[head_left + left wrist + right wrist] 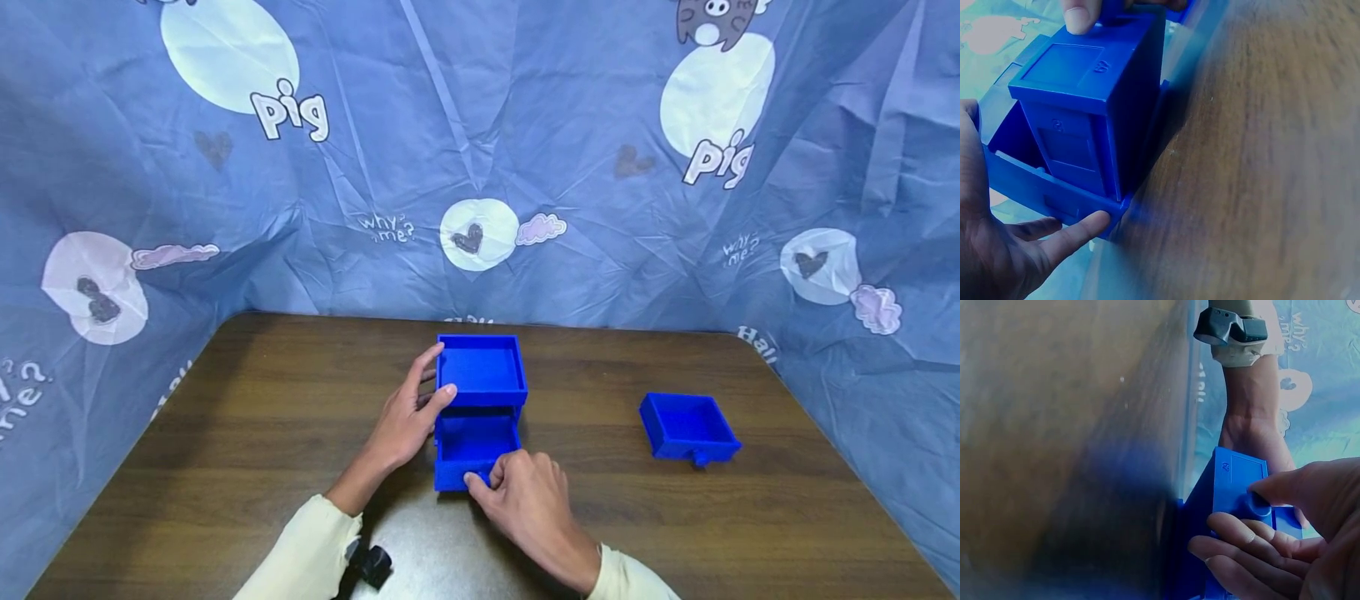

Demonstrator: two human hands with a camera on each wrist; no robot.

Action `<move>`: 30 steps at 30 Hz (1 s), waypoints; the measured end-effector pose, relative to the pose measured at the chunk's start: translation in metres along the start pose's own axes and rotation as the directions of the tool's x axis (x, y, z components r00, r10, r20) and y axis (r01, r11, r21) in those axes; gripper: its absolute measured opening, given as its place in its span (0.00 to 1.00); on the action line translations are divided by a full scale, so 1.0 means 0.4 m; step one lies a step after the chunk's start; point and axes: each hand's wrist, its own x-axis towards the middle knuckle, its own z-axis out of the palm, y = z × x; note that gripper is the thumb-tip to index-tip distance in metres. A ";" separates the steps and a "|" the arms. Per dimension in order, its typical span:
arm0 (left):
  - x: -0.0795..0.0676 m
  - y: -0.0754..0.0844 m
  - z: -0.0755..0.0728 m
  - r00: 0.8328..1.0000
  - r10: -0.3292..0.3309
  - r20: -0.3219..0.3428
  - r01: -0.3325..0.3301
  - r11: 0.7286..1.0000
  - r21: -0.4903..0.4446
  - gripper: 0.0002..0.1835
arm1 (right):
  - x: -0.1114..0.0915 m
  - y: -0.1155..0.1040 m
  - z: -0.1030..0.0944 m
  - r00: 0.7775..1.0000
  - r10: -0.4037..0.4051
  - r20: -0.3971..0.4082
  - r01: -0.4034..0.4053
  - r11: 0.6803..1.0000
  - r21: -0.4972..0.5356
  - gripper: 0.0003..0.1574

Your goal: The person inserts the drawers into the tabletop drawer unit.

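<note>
Right hand (pixel 528 504) is pinching the knob (pixel 1259 506) of the drawer (pixel 452 477), which is sticking out from the box (pixel 480 368) on the bench (pixel 300 383). Left hand (pixel 405 423), fingers spread, is seemingly steadying the box; guiding the drawer level should be preventing jams.

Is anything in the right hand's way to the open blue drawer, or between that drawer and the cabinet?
Nothing visible: the right hand holds the knob of the open drawer. The left hand touches the cabinet, and the loose drawer lies apart, off to the right. The cabinet's inside is mostly hidden.
</note>
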 end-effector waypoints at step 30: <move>-0.001 0.010 -0.010 0.998 -0.039 0.047 0.040 0.999 -0.026 0.33 | -0.005 0.000 0.021 0.995 -0.062 0.081 0.063 0.998 -0.006 0.23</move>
